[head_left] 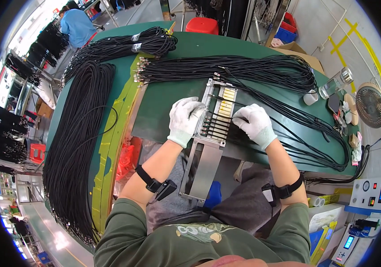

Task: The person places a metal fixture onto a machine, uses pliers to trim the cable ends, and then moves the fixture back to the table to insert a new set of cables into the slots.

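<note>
Jig (217, 116) on desk (164, 102): left hand (185, 119) fingers curled on its edge, right hand (253, 122) fingers pinching cable (244, 108). Risk: cable slips from slot; jig overhangs desk, may tip.

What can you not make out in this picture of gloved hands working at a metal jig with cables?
- Head view: fingertips of left hand and right hand, curled under the gloves.
- Metal jig: lower end hidden behind the lap.
- Cable ends in jig: too small to tell.
</note>
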A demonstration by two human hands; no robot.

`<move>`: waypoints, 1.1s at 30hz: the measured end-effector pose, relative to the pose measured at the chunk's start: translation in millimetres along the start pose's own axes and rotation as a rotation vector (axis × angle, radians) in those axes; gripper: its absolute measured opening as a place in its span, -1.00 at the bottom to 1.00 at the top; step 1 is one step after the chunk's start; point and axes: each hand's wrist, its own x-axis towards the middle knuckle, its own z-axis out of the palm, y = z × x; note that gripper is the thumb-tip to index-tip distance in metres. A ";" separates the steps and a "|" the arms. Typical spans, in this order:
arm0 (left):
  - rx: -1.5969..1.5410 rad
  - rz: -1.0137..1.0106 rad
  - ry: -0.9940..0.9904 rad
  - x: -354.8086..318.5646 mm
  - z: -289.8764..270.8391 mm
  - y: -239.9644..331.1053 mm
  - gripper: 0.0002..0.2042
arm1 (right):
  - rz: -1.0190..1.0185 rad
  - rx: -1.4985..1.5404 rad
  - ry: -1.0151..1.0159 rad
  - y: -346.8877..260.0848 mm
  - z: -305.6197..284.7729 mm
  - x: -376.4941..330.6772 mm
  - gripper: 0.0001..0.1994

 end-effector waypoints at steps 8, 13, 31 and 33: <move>0.017 0.005 -0.070 -2.0 1.6 -9.8 -0.80 | -0.093 -0.347 0.084 8.0 0.8 1.8 -0.90; 0.004 -0.030 -0.133 -2.2 3.9 -13.0 -0.80 | -0.106 -0.370 0.105 6.0 2.7 2.1 -0.90; 0.144 0.310 -0.284 -17.3 1.6 21.0 -0.74 | 0.078 -0.420 0.156 29.5 2.1 12.4 -0.88; 0.080 0.300 -0.245 -18.1 1.2 16.0 -0.76 | 0.026 -0.327 0.126 26.5 -7.2 7.0 -0.87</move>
